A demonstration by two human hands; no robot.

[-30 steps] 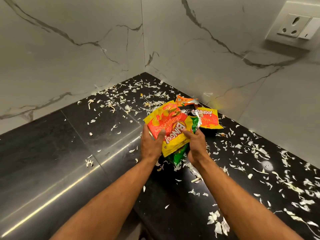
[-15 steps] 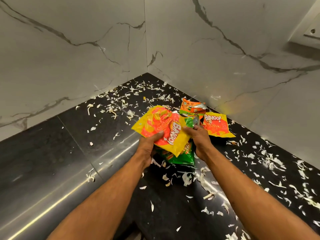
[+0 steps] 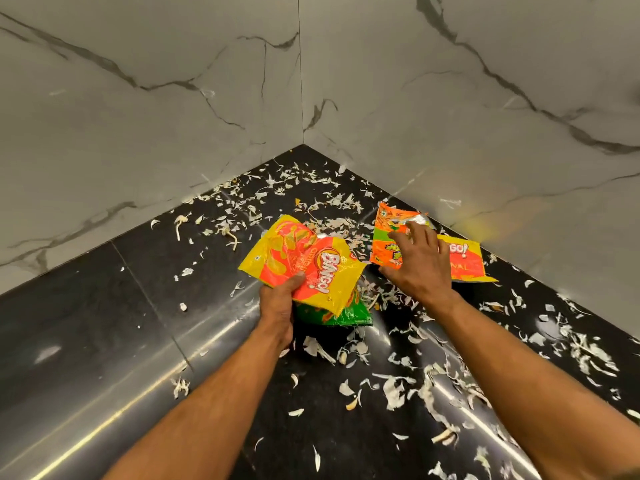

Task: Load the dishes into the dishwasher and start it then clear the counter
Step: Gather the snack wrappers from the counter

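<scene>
My left hand (image 3: 280,303) grips a yellow and red snack wrapper (image 3: 304,261) with a green wrapper (image 3: 346,313) tucked under it, both lifted a little above the black counter (image 3: 121,323). My right hand (image 3: 420,261) lies with spread fingers on an orange wrapper (image 3: 388,230) near the right wall. Half under that hand is another yellow and red wrapper (image 3: 464,265), flat on the counter. I cannot see whether the right hand's fingers have closed on the orange wrapper.
Several white vegetable peelings (image 3: 398,386) are scattered over the counter from the corner to the right edge. Grey marble walls (image 3: 173,116) meet in a corner behind the wrappers. The counter's left part has few scraps.
My right hand has let go of the held wrappers and moved right onto the orange wrapper by the wall. My left hand keeps the yellow and green wrappers. The view has tilted down.
</scene>
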